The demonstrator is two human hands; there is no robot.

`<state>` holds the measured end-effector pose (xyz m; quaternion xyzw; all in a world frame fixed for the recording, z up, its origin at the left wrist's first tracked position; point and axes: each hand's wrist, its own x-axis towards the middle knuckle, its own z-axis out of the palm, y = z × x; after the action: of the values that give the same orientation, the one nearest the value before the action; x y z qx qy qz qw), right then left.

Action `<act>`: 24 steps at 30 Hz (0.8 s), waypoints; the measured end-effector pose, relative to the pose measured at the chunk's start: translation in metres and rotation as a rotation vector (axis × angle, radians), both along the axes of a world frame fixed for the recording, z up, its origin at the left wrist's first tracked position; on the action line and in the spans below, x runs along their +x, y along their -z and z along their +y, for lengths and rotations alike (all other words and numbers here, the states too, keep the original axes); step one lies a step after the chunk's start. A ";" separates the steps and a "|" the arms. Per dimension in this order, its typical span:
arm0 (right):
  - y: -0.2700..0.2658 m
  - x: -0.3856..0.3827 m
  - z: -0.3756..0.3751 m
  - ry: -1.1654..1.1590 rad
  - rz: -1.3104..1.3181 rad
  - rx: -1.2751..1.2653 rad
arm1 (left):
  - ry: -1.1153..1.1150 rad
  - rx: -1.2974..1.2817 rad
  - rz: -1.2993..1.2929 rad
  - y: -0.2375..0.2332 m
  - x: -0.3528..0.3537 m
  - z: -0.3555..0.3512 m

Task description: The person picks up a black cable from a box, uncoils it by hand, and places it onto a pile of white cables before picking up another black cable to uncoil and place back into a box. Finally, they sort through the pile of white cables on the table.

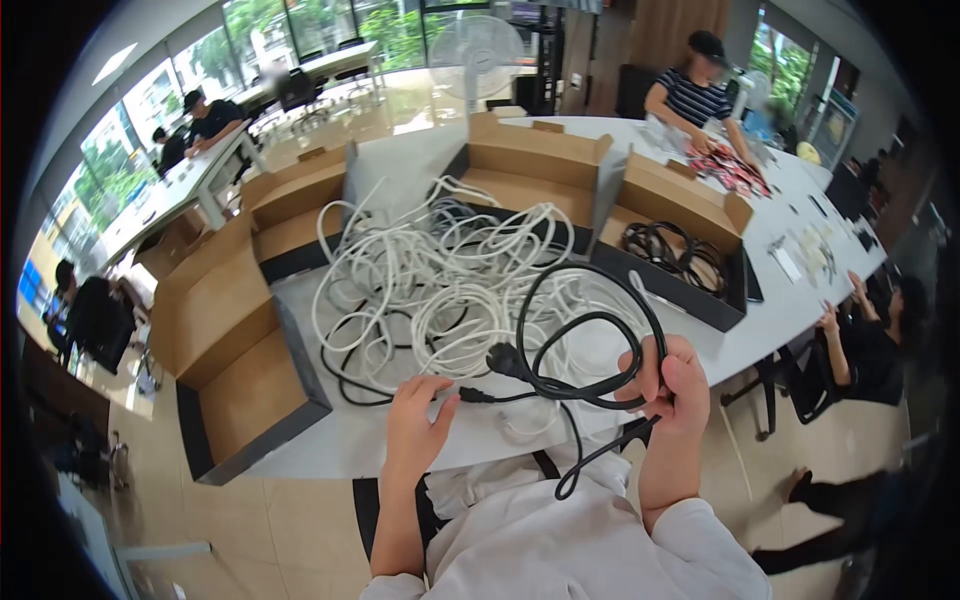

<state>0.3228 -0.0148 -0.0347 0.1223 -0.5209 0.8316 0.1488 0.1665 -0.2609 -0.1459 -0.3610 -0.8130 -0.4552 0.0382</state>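
Note:
My right hand (678,385) is closed around a black power cable (590,317), which hangs from it in loose loops. The cable's plug (507,361) dangles to the left of the fist, and a lower length curves down in front of my shirt. My left hand (418,412) is over the table's near edge with thumb and fingers apart, holding nothing. Just right of its fingertips is the cable's black connector end (476,396). Beyond both hands lies a big tangled heap of white cables (420,310), with a few black strands among them.
Open cardboard boxes stand around the heap: one at near left (250,400), one at back left (300,215), one at the back (535,185). The right box (675,285) holds coiled black cables (680,255). Across the white table (735,350), a person (700,95) handles red pieces.

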 end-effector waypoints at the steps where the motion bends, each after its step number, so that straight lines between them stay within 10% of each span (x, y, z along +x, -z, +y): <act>1: -0.003 0.004 0.000 0.054 0.035 0.021 | 0.029 0.029 -0.031 -0.001 0.002 0.004; 5: 0.000 0.022 0.001 0.080 0.015 -0.010 | 0.261 0.319 -0.383 -0.013 0.032 0.028; 9: 0.002 0.037 -0.005 0.087 -0.096 0.028 | 0.051 0.443 0.355 -0.031 0.064 0.058; 13: 0.018 0.047 -0.003 -0.037 -0.063 0.049 | 0.321 0.337 0.529 -0.069 0.081 0.075; 24: 0.030 0.067 0.005 0.202 -0.136 0.011 | 0.542 0.690 -0.622 -0.048 0.082 0.096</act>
<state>0.3893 -0.0099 -0.0649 0.0132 -0.5440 0.8160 0.1953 0.2490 -0.1645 -0.0981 -0.3725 -0.4665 -0.7750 -0.2071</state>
